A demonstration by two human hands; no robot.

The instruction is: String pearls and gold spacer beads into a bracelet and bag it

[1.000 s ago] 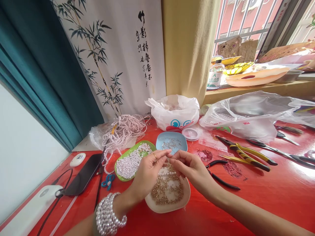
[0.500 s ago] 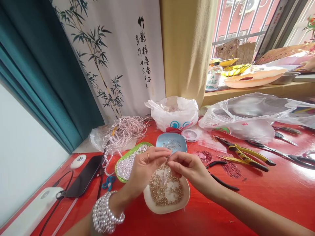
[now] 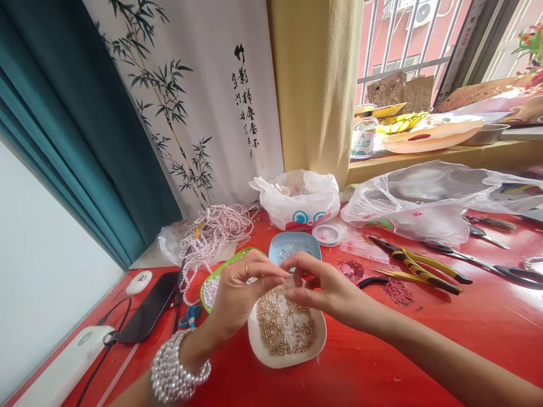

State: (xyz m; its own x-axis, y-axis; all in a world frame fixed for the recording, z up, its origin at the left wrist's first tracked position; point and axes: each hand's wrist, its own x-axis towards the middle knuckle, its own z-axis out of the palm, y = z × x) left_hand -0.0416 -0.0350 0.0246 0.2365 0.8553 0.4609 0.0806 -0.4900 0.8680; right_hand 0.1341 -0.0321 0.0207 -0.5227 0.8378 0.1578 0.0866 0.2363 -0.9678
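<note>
My left hand (image 3: 246,288), with a ring and a wide pearl bracelet (image 3: 175,367) at the wrist, pinches thumb and fingers together over the far part of a cream dish (image 3: 285,360). What it pinches is too small to make out. Close beside its fingertips, my right hand (image 3: 324,287) has thumb and forefinger apart, with nothing visible between them. Gold beads (image 3: 271,328) and some pale ones lie in the cream dish. Behind my left hand a green tray (image 3: 206,299) of white pearl beads is partly hidden. A blue dish (image 3: 292,240) with small metal pieces sits just beyond my hands.
Strands of pink pearls (image 3: 218,232) are heaped at the back left. Pliers (image 3: 418,265), scissors (image 3: 487,264) and tweezers (image 3: 394,273) lie to the right. Plastic bags (image 3: 297,198) line the back. A phone (image 3: 148,308) and small blue scissors (image 3: 189,316) are on the left.
My right thumb and forefinger have spread from a pinch and drawn slightly away from my left fingertips. The left hand stays pinched. The whole view has shifted a little.
</note>
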